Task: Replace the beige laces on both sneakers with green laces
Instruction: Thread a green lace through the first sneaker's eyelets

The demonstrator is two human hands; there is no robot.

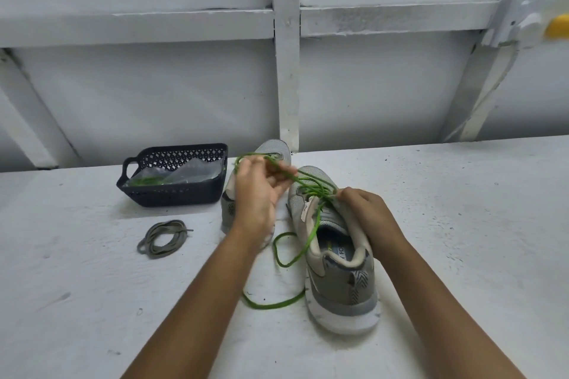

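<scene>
Right hand grips the near sneaker, steadying it; left hand pinches the green lace taut for threading.

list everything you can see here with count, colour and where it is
near sneaker: one, grey with white sole, right of centre
far sneaker: one, grey, centre back, partly hidden
green lace: one, green, through the near sneaker, loose length trailing beside it
old laces: one coil, grey-beige, left of the sneakers
basket: one, dark, back left, holding a clear bag
table: one, white, under everything
left hand: one, fingers pinching the green lace
right hand: one, gripping the near sneaker's upper
</scene>
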